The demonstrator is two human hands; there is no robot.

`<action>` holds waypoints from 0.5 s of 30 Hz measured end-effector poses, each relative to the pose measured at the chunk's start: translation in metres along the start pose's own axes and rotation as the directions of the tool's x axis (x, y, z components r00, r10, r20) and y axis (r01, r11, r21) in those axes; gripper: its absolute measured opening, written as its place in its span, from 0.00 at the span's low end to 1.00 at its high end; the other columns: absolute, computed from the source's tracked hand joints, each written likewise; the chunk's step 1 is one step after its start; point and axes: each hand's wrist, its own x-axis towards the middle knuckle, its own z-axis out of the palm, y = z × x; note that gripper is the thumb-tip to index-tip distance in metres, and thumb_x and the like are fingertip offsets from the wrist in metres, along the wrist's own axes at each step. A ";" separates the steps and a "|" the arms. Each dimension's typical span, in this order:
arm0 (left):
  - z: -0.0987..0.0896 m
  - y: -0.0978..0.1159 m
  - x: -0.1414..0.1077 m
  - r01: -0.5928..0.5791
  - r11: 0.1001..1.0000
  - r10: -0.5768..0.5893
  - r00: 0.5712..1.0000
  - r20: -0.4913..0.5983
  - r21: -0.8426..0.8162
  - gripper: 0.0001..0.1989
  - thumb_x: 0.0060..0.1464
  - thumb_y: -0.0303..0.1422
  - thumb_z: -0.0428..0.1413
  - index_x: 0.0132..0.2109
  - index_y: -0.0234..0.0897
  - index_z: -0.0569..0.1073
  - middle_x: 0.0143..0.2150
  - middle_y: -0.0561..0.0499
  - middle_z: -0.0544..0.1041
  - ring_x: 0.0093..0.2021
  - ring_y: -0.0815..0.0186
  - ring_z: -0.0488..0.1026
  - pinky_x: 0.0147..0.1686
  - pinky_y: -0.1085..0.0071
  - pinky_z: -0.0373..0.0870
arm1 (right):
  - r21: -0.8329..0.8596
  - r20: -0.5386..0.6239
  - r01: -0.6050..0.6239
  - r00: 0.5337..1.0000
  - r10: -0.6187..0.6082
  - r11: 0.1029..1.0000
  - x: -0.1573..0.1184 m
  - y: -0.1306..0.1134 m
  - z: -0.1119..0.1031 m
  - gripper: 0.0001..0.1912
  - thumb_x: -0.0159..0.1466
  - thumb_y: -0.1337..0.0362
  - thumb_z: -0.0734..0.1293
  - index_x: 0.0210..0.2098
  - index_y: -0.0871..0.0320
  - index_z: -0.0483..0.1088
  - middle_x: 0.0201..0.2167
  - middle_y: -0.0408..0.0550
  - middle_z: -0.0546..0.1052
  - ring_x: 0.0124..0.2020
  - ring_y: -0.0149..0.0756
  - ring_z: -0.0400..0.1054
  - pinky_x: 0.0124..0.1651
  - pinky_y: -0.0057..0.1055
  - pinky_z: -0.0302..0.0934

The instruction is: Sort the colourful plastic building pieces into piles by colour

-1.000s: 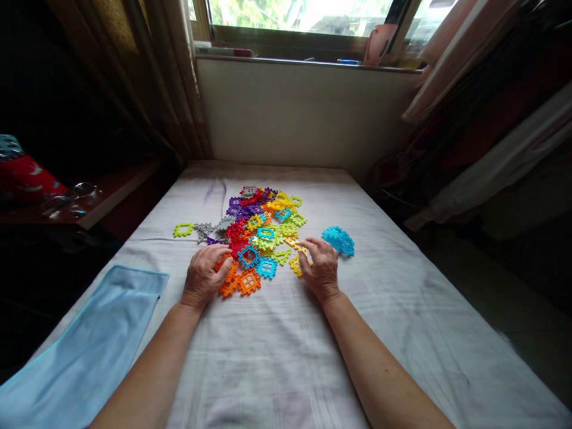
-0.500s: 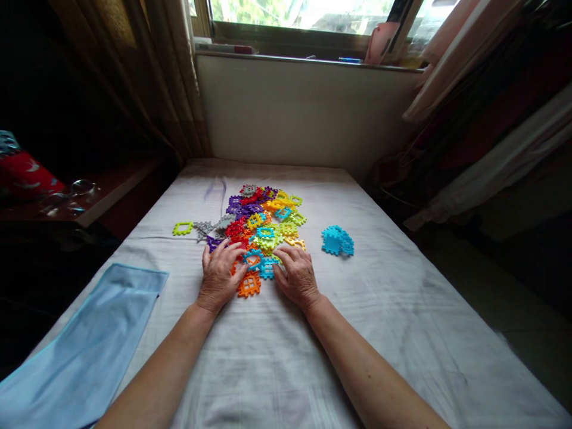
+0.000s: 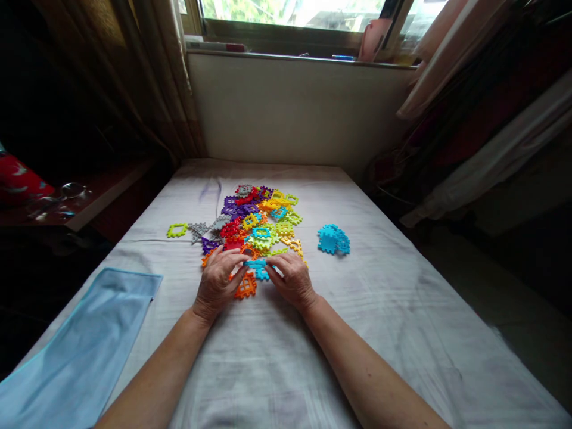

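Between my two hands a blue interlocking tile (image 3: pixel 255 263) is tilted up, its edge toward me. My left hand (image 3: pixel 217 278) pinches its left side, and my right hand (image 3: pixel 292 277) pinches the right side. Another blue tile (image 3: pixel 263 273) shows just below it. Close to my left fingers lies an orange window tile (image 3: pixel 245 287). Beyond my hands spreads a heap of notched plastic tiles (image 3: pixel 263 235) in red, purple, yellow, green, grey and orange. A small pile of blue tiles (image 3: pixel 333 239) sits apart on the right.
The tiles lie on a pale sheet (image 3: pixel 384 333). A lime green frame tile (image 3: pixel 177 230) is at the heap's left. A light blue cloth (image 3: pixel 89 339) covers the near left. Eyeglasses (image 3: pixel 74 190) rest on a side table; a low wall (image 3: pixel 286 110) stands behind.
My fingers have closed on a blue tile and lifted it on edge from the near end of the heap. Both hands have drawn slightly closer together. The view has shifted a little.
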 end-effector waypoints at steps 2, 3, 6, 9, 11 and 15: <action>0.000 -0.002 -0.001 -0.007 1.000 0.007 1.000 -0.009 0.015 0.14 0.62 0.36 0.54 0.54 0.43 0.72 0.51 0.48 0.80 0.55 0.60 0.75 0.63 0.56 0.63 | -0.031 -0.082 -0.041 0.996 0.038 0.999 0.003 0.010 -0.007 0.12 0.70 0.60 0.62 0.37 0.54 0.76 0.34 0.48 0.81 0.37 0.37 0.73 0.44 0.32 0.62; 0.000 -0.004 -0.001 -0.003 1.000 0.003 1.000 -0.003 0.026 0.16 0.62 0.36 0.54 0.57 0.42 0.71 0.53 0.46 0.79 0.57 0.59 0.74 0.63 0.56 0.63 | -0.065 -0.132 -0.091 0.988 0.082 0.994 0.005 0.018 -0.013 0.12 0.69 0.60 0.61 0.36 0.54 0.76 0.34 0.48 0.81 0.37 0.37 0.73 0.44 0.33 0.62; 0.001 -0.010 -0.003 0.021 0.998 -0.022 1.000 0.016 0.058 0.19 0.63 0.36 0.53 0.59 0.41 0.68 0.56 0.45 0.78 0.58 0.59 0.73 0.62 0.56 0.64 | -0.213 -0.275 -0.312 0.929 0.249 0.926 0.009 0.055 -0.041 0.15 0.68 0.59 0.60 0.35 0.56 0.77 0.33 0.50 0.80 0.38 0.41 0.71 0.45 0.35 0.61; 0.002 -0.014 -0.005 0.062 0.995 -0.064 0.998 0.024 0.073 0.17 0.64 0.36 0.51 0.58 0.42 0.70 0.55 0.45 0.78 0.57 0.59 0.73 0.62 0.56 0.65 | -0.359 -0.388 -0.508 0.844 0.370 0.783 0.008 0.094 -0.073 0.16 0.67 0.57 0.60 0.37 0.57 0.78 0.36 0.53 0.80 0.40 0.45 0.69 0.46 0.38 0.58; 0.003 -0.015 -0.005 0.080 0.994 -0.082 0.996 0.027 0.071 0.16 0.64 0.36 0.50 0.57 0.42 0.71 0.55 0.46 0.78 0.57 0.59 0.74 0.61 0.56 0.65 | -0.409 -0.430 -0.574 0.807 0.405 0.710 0.006 0.113 -0.089 0.16 0.66 0.57 0.61 0.37 0.57 0.79 0.37 0.54 0.79 0.40 0.46 0.68 0.46 0.39 0.57; 0.003 -0.015 -0.005 0.098 0.994 -0.100 0.994 0.042 0.047 0.15 0.63 0.35 0.50 0.55 0.42 0.73 0.54 0.46 0.79 0.56 0.59 0.74 0.61 0.55 0.66 | -0.455 -0.408 -0.592 0.803 0.435 0.665 -0.002 0.128 -0.097 0.14 0.64 0.58 0.63 0.36 0.56 0.79 0.37 0.54 0.79 0.40 0.47 0.66 0.45 0.40 0.55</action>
